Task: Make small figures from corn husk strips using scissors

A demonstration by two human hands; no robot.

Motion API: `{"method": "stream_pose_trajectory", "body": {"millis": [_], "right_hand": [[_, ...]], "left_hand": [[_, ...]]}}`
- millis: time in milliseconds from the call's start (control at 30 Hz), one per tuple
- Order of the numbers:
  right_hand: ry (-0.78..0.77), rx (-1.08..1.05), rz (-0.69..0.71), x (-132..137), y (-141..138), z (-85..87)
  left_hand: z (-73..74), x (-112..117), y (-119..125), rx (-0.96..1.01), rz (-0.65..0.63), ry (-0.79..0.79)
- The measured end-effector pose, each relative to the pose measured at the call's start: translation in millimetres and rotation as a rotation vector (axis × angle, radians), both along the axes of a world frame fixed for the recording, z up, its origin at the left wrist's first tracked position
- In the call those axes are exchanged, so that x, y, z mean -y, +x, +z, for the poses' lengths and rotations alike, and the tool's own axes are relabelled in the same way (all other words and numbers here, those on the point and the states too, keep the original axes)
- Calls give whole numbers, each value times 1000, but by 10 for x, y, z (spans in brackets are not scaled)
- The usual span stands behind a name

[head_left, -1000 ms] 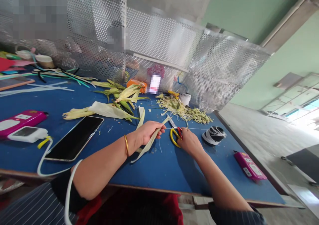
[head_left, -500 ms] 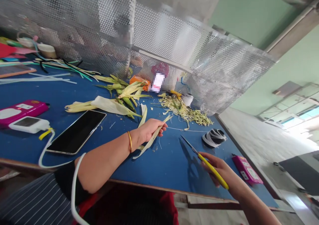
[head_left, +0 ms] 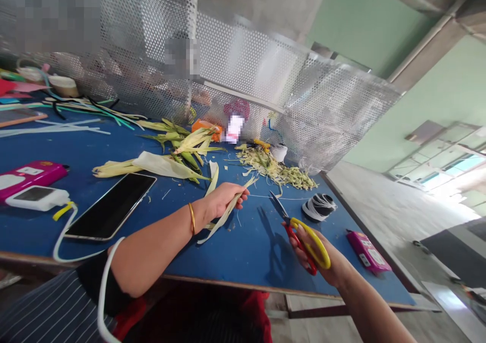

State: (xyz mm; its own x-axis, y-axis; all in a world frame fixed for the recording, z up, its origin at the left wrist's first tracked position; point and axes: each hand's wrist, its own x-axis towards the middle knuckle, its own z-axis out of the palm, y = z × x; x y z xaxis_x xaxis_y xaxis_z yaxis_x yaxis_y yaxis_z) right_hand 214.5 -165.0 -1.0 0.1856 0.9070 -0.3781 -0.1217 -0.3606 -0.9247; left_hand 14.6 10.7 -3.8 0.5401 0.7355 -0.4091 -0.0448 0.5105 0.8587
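Note:
My left hand (head_left: 224,199) rests on the blue table (head_left: 243,252), fingers pinched on a long pale corn husk strip (head_left: 222,216) that trails toward me. A gold bangle sits on that wrist. My right hand (head_left: 322,262) hovers above the table's near right part, closed round the yellow and red handles of a pair of scissors (head_left: 299,231). The blades point up and left toward the husk, apart from it.
Green and pale husks (head_left: 178,153) and a heap of shredded trimmings (head_left: 279,168) lie behind my hands. A spool of thread (head_left: 319,206) and pink box (head_left: 366,252) sit right. A phone (head_left: 110,206), power bank (head_left: 32,197) and perforated metal screen (head_left: 243,69) lie left and behind.
My right hand lifted the scissors from beside the husk, swung them back to the right, and now has turned them so the blades point toward the husk. My left hand stayed put.

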Motion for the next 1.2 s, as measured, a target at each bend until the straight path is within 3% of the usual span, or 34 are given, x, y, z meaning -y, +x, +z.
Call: {"method": "stream_pose_trajectory", "body": {"millis": [233,367,467,567,633,733,833,900,1033,1200], "right_hand": [[8,350,-34,-238,20,-167],[74,984,31,-273,125,-261],[79,1503,99,-295,159,-231],[221,1693,214,-436,114,-83],[391,1563,236,-636,36,35],[541,1103,211,-1020,-132,124],[518,596,145,-1292,-302,44],[467,349,152,-1337,-377,-64],[411,82,53,-1229,-422,-230],[352,-34,84,-1183,-442,-270]], "left_hand": [[-10,-6,10,11,10,16],[37,-16,-17,26,25,45],[86,-17,-48,41,21,73],[120,-16,-67,54,1,98],[127,-13,-73,54,-16,114],[117,-1,-78,52,-29,154],[91,19,-81,43,-32,273],[67,39,-72,-19,-64,362],[-10,92,-13,-84,-165,384],[-109,130,46,-56,-215,322]]}}
